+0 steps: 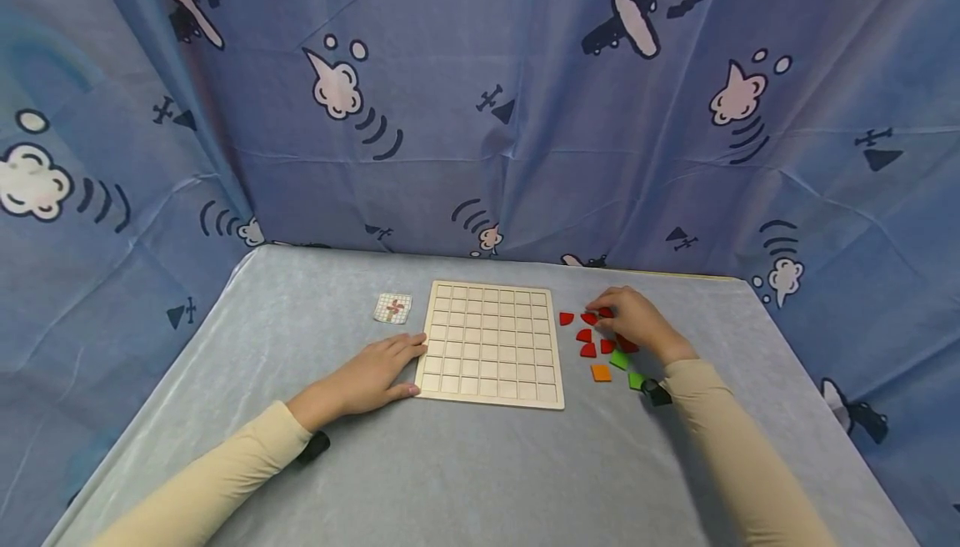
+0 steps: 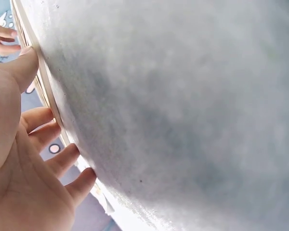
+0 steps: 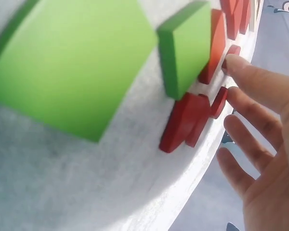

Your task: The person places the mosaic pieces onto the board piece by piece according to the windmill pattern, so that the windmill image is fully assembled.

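Note:
A wooden board with a grid of square recesses lies mid-table. My left hand rests at its left edge, fingers extended; in the left wrist view the thumb and fingertips touch the board's rim. My right hand is over a group of red quarter-round pieces right of the board. In the right wrist view the thumb touches one red piece, and the index fingertip is at another red piece. A gap shows between thumb and index finger; the other fingers are spread and loosely bent.
Green squares and an orange square lie nearer than the red pieces. A small card with a red pattern on a grid lies left of the board. A blue printed curtain hangs behind the table.

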Motion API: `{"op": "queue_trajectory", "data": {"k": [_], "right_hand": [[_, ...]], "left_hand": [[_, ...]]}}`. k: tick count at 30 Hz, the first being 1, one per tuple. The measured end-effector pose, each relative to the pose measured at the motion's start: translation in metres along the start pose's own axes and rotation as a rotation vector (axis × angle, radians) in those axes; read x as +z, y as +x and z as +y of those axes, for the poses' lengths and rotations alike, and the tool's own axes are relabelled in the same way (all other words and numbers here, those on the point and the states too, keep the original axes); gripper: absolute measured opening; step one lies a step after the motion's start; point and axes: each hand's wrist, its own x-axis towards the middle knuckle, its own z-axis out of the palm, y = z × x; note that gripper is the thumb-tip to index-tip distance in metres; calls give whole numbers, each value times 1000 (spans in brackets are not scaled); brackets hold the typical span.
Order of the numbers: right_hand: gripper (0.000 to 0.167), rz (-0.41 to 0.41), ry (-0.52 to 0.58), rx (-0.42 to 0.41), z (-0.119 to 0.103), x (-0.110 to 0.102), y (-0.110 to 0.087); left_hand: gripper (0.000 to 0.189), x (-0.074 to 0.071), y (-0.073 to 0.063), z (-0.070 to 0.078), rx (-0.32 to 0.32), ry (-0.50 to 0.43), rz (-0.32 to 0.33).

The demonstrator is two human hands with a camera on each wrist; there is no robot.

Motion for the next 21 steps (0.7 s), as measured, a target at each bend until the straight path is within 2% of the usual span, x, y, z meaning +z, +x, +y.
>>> {"op": "queue_trajectory", "data": {"k": [21], "right_hand": [[22,-7,-19,42,3,5,8]], "left_hand": [[66,4,0,-1,8,2,15]]}}
